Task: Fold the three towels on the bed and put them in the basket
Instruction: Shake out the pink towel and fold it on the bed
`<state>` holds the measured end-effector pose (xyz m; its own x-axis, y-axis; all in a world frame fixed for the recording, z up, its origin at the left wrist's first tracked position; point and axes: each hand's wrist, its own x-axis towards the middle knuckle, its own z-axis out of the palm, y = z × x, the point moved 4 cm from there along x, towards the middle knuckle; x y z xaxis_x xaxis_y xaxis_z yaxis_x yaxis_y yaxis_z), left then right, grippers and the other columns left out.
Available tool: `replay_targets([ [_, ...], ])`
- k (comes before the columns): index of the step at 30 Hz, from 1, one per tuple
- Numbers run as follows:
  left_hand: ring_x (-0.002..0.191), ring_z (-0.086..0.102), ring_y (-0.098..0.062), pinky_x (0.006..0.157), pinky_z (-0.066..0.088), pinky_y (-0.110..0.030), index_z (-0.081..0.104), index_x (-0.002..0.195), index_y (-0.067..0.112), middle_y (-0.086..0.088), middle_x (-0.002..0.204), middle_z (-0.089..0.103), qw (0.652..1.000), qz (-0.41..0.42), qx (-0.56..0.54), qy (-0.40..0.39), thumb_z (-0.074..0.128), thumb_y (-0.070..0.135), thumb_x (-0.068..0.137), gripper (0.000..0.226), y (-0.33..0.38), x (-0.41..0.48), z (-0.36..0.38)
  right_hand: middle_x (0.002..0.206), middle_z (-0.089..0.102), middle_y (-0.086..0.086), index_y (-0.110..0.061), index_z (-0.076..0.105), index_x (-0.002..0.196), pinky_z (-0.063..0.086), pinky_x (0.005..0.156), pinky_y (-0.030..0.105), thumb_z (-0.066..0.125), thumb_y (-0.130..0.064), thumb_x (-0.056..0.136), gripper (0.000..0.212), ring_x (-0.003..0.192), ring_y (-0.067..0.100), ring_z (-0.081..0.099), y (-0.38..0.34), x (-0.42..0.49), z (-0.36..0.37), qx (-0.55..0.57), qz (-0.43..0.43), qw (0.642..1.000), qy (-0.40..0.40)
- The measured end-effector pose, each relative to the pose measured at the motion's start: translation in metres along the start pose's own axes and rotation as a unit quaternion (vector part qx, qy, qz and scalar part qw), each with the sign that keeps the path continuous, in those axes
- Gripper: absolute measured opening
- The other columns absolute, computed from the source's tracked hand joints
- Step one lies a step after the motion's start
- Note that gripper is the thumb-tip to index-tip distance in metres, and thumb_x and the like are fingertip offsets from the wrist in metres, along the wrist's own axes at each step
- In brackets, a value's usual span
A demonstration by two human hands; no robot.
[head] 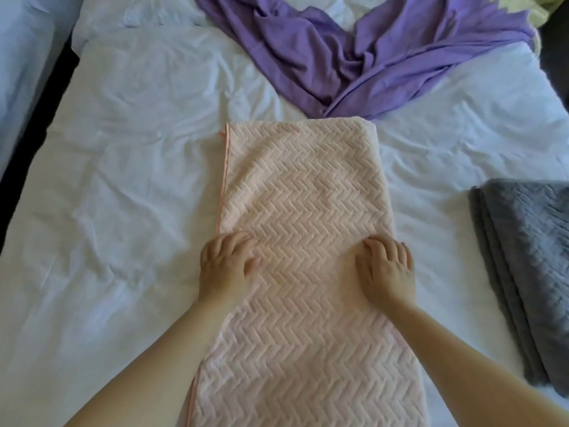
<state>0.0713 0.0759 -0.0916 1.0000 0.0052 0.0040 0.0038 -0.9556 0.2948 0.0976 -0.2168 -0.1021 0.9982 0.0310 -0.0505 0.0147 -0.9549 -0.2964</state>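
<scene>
Three towels lay on the bed (pixel 123 195): one pink towel (pixel 304 192) down the middle of the frame, one grey towel (pixel 529 257) at the right edge and one purple towel (pixel 354 53) at the top centre.

The pink one lay as a long narrow strip, doubled lengthwise, with its trimmed edge on the left. Two hands rested on it at lower centre. The left hand (pixel 228 263) was by the strip's left edge and the right hand (pixel 385 266) by its right edge. Their fingers were loosely spread and pressed down on the pile, gripping nothing. This probably served to flatten the layers and keep them in line before a fold across.

The grey one sat in a neat folded stack, likely set aside to leave working room. The purple one lay crumpled, apparently not yet folded. No basket was in view.
</scene>
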Motion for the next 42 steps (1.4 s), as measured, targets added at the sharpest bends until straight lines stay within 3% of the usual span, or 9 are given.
replay_targets([
  [4, 0.112, 0.052, -0.040, 0.093, 0.039, -0.045, 0.060, 0.121, 0.008, -0.016, 0.123, 0.058, 0.986, -0.135, -0.076, 0.054, 0.072, 0.022, 0.080, 0.045, -0.006, 0.062, -0.010, 0.134, 0.048, 0.005, -0.014, 0.053, 0.123, 0.032, 0.103, 0.042, 0.056, -0.025, 0.089, 0.036, 0.124, 0.031, 0.040, -0.013, 0.081, -0.011, 0.071, 0.010, 0.997, 0.000],
  [13, 0.137, 0.034, -0.031, 0.112, 0.030, -0.045, 0.021, 0.150, 0.023, -0.005, 0.153, 0.033, 0.940, -0.273, -0.205, -0.004, 0.062, 0.045, 0.087, 0.078, -0.040, 0.213, -0.015, 0.154, 0.028, -0.004, -0.022, 0.033, 0.144, 0.024, 0.113, 0.042, 0.059, -0.033, 0.089, 0.062, 0.141, 0.021, 0.022, -0.021, 0.246, -0.025, 0.116, -0.020, 0.991, -0.055],
  [17, 0.128, 0.045, -0.032, 0.106, 0.037, -0.049, 0.028, 0.146, 0.024, -0.005, 0.142, 0.047, 0.926, -0.304, -0.222, 0.001, 0.059, 0.044, 0.089, 0.067, -0.057, 0.249, -0.017, 0.146, 0.042, -0.002, -0.026, 0.033, 0.143, 0.023, 0.109, 0.042, 0.053, -0.031, 0.091, 0.056, 0.137, 0.024, 0.028, -0.019, 0.285, -0.023, 0.108, -0.007, 0.989, -0.100],
  [21, 0.093, 0.054, -0.026, 0.076, 0.041, -0.030, 0.060, 0.108, 0.012, -0.007, 0.102, 0.058, 0.909, -0.275, -0.309, -0.050, 0.067, 0.039, 0.085, 0.036, -0.063, 0.269, -0.016, 0.142, 0.044, 0.002, -0.029, 0.035, 0.142, 0.026, 0.104, 0.043, 0.060, -0.036, 0.087, 0.060, 0.131, 0.028, 0.037, -0.012, 0.311, -0.026, 0.037, -0.008, 0.984, -0.173],
  [27, 0.084, 0.053, -0.018, 0.073, 0.037, -0.030, 0.065, 0.090, 0.018, 0.001, 0.085, 0.058, 0.912, -0.201, -0.310, -0.180, 0.072, 0.038, 0.081, 0.023, -0.065, 0.272, -0.021, 0.078, 0.050, -0.016, -0.035, 0.052, 0.089, 0.023, 0.085, 0.034, 0.066, -0.064, 0.069, 0.039, 0.091, 0.016, 0.047, -0.011, 0.321, -0.042, -0.076, -0.137, 0.946, -0.284],
  [30, 0.099, 0.056, -0.015, 0.096, 0.039, -0.036, 0.064, 0.092, 0.036, 0.012, 0.097, 0.062, 0.952, -0.169, -0.145, -0.210, 0.073, 0.052, 0.075, 0.025, -0.065, 0.269, -0.023, 0.078, 0.045, -0.022, -0.038, 0.051, 0.117, 0.024, 0.088, 0.033, 0.064, -0.068, 0.068, 0.059, 0.090, 0.011, 0.041, -0.015, 0.320, -0.048, -0.215, -0.218, 0.896, -0.322],
  [34, 0.128, 0.045, -0.016, 0.102, 0.022, -0.034, 0.059, 0.090, 0.052, 0.029, 0.094, 0.055, 0.971, -0.072, -0.027, -0.224, 0.066, 0.055, 0.079, 0.014, -0.061, 0.269, -0.028, 0.078, 0.051, -0.021, -0.043, 0.050, 0.114, 0.025, 0.081, 0.031, 0.055, -0.067, 0.076, 0.046, 0.090, 0.011, 0.042, -0.017, 0.319, -0.061, -0.307, -0.303, 0.853, -0.295],
  [38, 0.109, 0.050, -0.009, 0.094, 0.022, -0.032, 0.057, 0.078, 0.053, 0.035, 0.078, 0.052, 0.974, -0.013, 0.013, -0.224, 0.059, 0.048, 0.081, 0.007, -0.056, 0.268, -0.031, 0.080, 0.048, -0.017, -0.034, 0.046, 0.110, 0.024, 0.080, 0.029, 0.062, -0.049, 0.083, 0.035, 0.083, 0.013, 0.045, -0.013, 0.319, -0.070, -0.262, -0.288, 0.891, -0.233],
  [42, 0.083, 0.055, -0.009, 0.082, 0.035, -0.031, 0.053, 0.084, 0.040, 0.020, 0.078, 0.057, 0.980, -0.081, -0.031, -0.178, 0.054, 0.051, 0.088, 0.011, -0.066, 0.267, -0.032, 0.072, 0.048, -0.016, -0.031, 0.044, 0.091, 0.031, 0.086, 0.033, 0.067, -0.050, 0.079, 0.031, 0.078, 0.017, 0.051, -0.004, 0.320, -0.074, -0.147, -0.227, 0.936, -0.225],
])
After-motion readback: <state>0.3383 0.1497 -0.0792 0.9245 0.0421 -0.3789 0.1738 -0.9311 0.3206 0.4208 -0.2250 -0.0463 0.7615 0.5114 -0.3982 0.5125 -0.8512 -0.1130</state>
